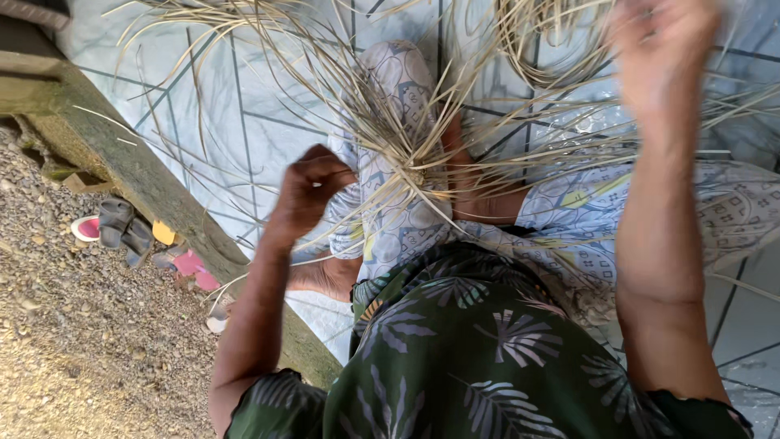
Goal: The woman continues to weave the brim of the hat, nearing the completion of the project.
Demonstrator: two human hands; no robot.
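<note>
Weaving barely begun: only a small woven centre (416,175) on the lap joins loose strips (268,49) fanning over the tiled floor (244,138); left hand (309,191) pinches strips, right hand (662,57) blurred, grip indeterminable.

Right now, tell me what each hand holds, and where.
The left hand is closed on thin straw strips near where they bunch together. The right hand is blurred among strips; its hold cannot be told.

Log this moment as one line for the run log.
left hand: closed on thin pale straw-like strands | right hand: raised, blurred, grip unclear | strands fan out from a bundle over the lap | tiled floor beneath
</note>
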